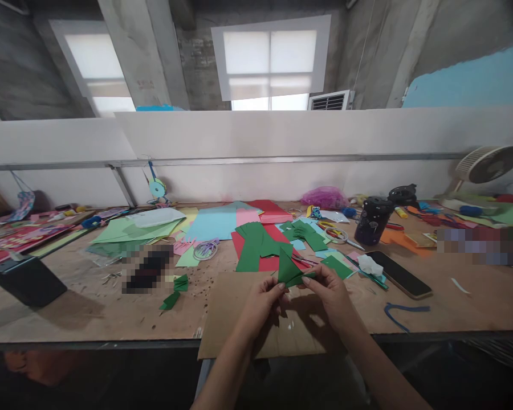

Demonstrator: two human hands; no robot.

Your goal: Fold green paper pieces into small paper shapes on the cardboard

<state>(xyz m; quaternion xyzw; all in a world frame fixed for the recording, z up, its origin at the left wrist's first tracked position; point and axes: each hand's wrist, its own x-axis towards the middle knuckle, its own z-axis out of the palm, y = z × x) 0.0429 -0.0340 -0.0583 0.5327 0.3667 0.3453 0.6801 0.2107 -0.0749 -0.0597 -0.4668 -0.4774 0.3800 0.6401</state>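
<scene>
A folded piece of green paper [289,270] is held up over the cardboard sheet [226,319], its pointed flap standing upward. My left hand [265,299] pinches its left lower edge between thumb and fingers. On the other side my right hand [327,287] grips the right end the same way. Behind the hands lie cut green paper sheets [250,256] on red paper [270,263]. Two small folded green pieces [170,300] rest on the table to the left.
A black phone [399,273], a crumpled tissue [370,265] and a dark tumbler [373,222] stand or lie at right. A blue strip [406,309] lies near the front edge. At left are a black box-shaped object [28,282] and light green sheets [123,230]. A fan [489,164] stands far right.
</scene>
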